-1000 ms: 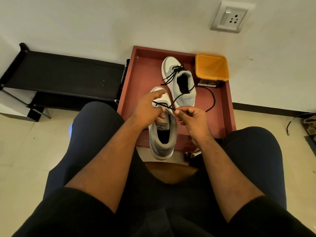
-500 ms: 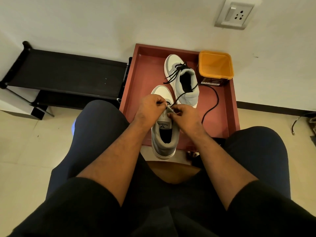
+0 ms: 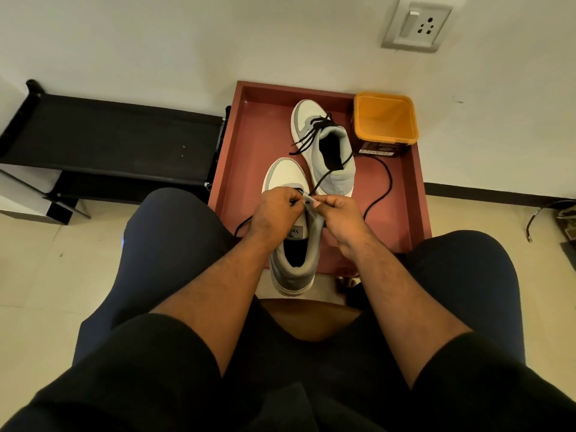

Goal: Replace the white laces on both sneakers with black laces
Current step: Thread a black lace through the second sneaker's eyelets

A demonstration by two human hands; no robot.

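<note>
Black lace [image 3: 378, 185] is now being worked at the near sneaker [image 3: 293, 244]. A second ago the hands were apart with a stretch of lace pulled taut between them; now both have closed in together over the eyelet area, just past the tongue label, and a slack run of lace has appeared at the left side of the shoe, by the left wrist. My read: the pull-through is done and the next eyelet is being threaded, so the near shoe is mid-lacing, early rows only. Left hand [image 3: 276, 213] has fingers curled, pinching what looks like the lace end at the shoe's upper; the exact tip is hidden under the fingers. Right hand [image 3: 338, 213] also has fingers curled, pinching the grey eyelet flap and perhaps the lace beside it, can't tell which for certain. The two grips nearly touch, directly above the shoe's throat. From the pinch the lace runs up toward the far sneaker [image 3: 324, 148], then loops right across the red tray [image 3: 417, 194] and back toward the right wrist. The far sneaker already carries black lacing with loose ends, not tied. Both shoes sit on the tray, the near one with its heel overhanging the tray's front edge. Orange tub [image 3: 385, 120] stands in the back right corner, just beside the far sneaker. No white laces visible.
</note>
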